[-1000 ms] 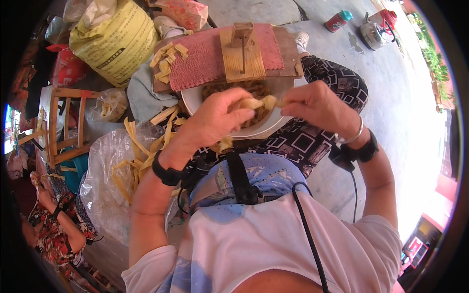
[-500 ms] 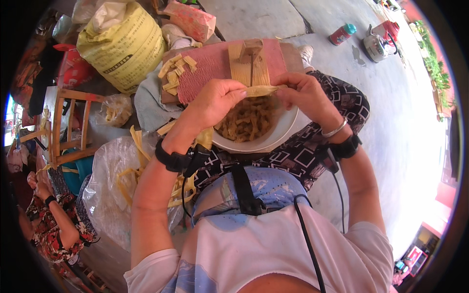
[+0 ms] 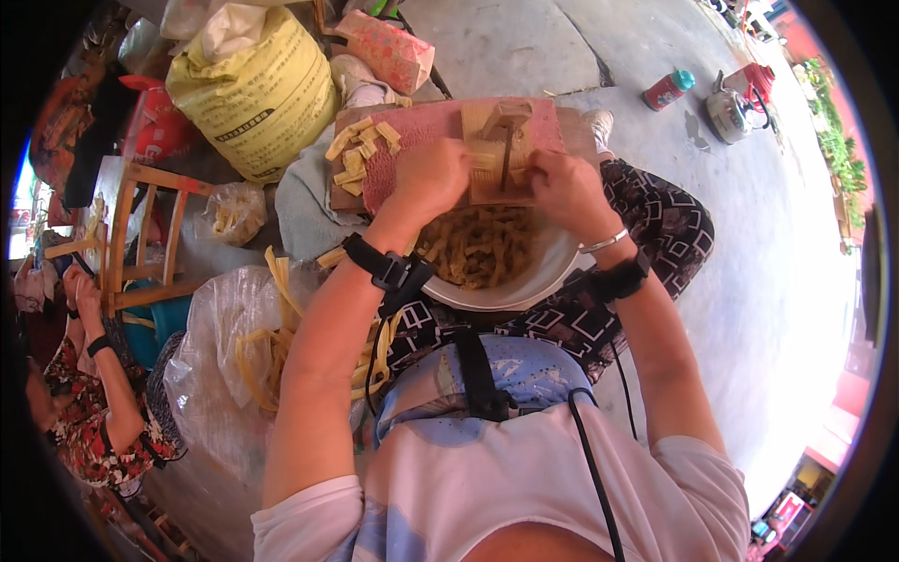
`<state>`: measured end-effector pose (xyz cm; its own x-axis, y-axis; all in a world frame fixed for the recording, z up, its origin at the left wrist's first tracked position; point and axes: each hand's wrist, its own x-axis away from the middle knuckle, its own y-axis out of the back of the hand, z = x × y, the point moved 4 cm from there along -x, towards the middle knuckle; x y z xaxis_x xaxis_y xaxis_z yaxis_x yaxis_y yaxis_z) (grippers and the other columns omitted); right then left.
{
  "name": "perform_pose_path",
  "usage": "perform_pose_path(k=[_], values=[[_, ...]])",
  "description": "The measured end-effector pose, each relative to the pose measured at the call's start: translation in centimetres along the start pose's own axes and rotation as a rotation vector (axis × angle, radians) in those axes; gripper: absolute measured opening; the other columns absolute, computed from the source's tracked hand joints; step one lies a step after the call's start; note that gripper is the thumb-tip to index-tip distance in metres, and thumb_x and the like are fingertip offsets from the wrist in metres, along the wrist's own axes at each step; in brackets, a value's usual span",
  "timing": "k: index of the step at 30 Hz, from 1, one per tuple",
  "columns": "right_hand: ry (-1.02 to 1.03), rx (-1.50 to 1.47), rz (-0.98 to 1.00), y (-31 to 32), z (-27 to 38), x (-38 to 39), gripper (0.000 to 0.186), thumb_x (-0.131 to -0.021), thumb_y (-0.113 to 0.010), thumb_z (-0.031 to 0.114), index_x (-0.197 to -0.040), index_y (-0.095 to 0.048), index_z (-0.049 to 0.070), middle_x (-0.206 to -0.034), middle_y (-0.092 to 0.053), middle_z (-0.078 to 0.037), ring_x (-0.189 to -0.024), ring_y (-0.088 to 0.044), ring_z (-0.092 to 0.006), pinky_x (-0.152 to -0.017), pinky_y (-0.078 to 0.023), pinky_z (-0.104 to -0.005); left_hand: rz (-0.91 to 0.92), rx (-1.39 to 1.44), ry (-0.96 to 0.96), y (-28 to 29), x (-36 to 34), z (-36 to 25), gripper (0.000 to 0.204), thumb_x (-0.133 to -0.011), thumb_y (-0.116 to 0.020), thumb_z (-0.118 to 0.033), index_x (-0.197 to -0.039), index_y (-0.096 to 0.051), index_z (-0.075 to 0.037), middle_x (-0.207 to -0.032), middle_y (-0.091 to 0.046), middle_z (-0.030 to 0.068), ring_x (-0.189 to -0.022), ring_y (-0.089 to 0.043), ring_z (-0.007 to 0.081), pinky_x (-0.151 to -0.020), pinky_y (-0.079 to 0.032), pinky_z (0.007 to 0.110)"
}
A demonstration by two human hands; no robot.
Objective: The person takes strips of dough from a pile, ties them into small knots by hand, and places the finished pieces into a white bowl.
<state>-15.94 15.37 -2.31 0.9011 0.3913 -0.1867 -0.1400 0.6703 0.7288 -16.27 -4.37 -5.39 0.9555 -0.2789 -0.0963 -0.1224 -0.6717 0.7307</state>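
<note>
Yellow strip (image 3: 483, 161) up at the wooden plank (image 3: 482, 192), lying just beside the thin dark bar (image 3: 508, 167) that stands on it! My left hand (image 3: 433, 178) has its fingertips closed on the strip's left end. Over on the bar's other side, my right hand (image 3: 567, 192) has thumb and fingers drawn together; whether they grip the strip too, I cannot tell, so small is that gap.

The plank sits on a pink mat (image 3: 426, 122), the mat on my worktop (image 3: 347, 200), and there at the left corner, a scatter of short yellow pieces (image 3: 354, 161)! Right below my hands, the pale basin (image 3: 496, 303) in my lap, well stocked with curled brownish pieces (image 3: 482, 248). Off to my left, long strips (image 3: 251, 361) spill over a clear plastic sheet (image 3: 215, 375), near a grey-blue towel (image 3: 307, 206).
</note>
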Motion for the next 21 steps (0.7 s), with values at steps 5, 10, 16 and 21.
perform_pose_path(k=[5, 10, 16, 21], values=[[-0.042, 0.009, 0.05, 2.5, 1.3, 3.0, 0.017, -0.079, -0.065, 0.006, -0.095, -0.067, 0.003, -0.087, -0.065, -0.016, -0.081, -0.062, -0.0374, -0.074, -0.051, -0.042, 0.088, 0.164, 0.165, 2.1, 2.3, 0.7, 0.025, -0.089, -0.058, -0.023, -0.081, -0.065, 0.0, -0.071, -0.064, 0.0165, -0.07, -0.063, 0.0332, -0.064, -0.047, 0.043], [0.26, 0.043, -0.059, 1.9, 7.2, 4.1, 0.03, -0.077, -0.069, 0.006, -0.106, -0.067, 0.006, -0.107, -0.061, -0.016, -0.101, -0.057, -0.0375, -0.087, -0.048, -0.0406, 0.321, 0.668, 0.358, 0.7, 4.4, -3.4, 0.022, -0.095, -0.053, -0.019, -0.086, -0.063, -0.002, -0.069, -0.059, 0.0015, -0.059, -0.054, 0.013, -0.054, -0.042, 0.029], [-0.001, 0.164, -0.17, 1.0, 5.6, 3.7, 0.008, -0.083, -0.066, 0.017, -0.086, -0.065, 0.01, -0.069, -0.061, -0.013, -0.064, -0.064, -0.0317, -0.054, -0.049, -0.0424, 0.578, 0.921, 0.389, -0.1, 6.9, -7.0, 0.02, -0.098, -0.051, -0.017, -0.092, -0.063, -0.003, -0.069, -0.056, -0.0019, -0.051, -0.046, 0.0059, -0.045, -0.038, 0.022], [-0.037, -0.195, 0.507, -0.6, 5.8, 6.5, 0.012, -0.087, -0.061, 0.01, -0.089, -0.071, 0.004, -0.07, -0.064, -0.012, -0.058, -0.06, -0.019, -0.055, -0.048, -0.0335, 0.608, 0.65, 0.216, 1.6, 5.8, -3.7, 0.022, -0.098, -0.052, -0.021, -0.09, -0.064, -0.004, -0.068, -0.056, -0.0035, -0.055, -0.047, 0.003, -0.049, -0.037, 0.018]])
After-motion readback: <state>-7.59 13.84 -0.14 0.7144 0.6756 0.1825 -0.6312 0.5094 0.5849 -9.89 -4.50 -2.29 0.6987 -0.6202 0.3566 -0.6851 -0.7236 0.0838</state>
